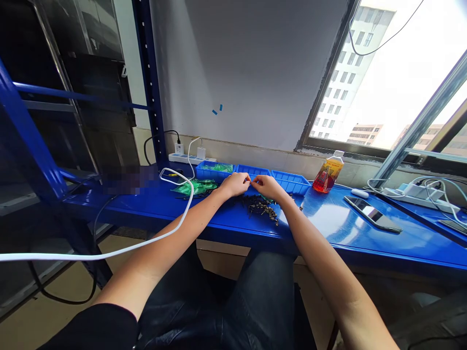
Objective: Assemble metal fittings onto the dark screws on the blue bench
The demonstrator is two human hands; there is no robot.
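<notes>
My left hand [236,183] and my right hand [265,186] meet fingertip to fingertip above the blue bench. Both have their fingers pinched together; what sits between them is too small to name. Just below lies a pile of small dark and brass-coloured metal parts [263,208], perhaps screws. Behind my hands stand a blue tray [251,170] and, to its right, another blue tray [291,183]. A third blue tray [204,173] at the left holds green material. Green plastic bags [199,187] lie left of my left hand.
A white cable [109,253] crosses in front of my left arm. A power strip [189,158] sits against the wall. To the right are a bottle of red drink [328,172], a phone [372,214] and another power strip [412,191]. The bench's front edge [248,231] runs above my legs.
</notes>
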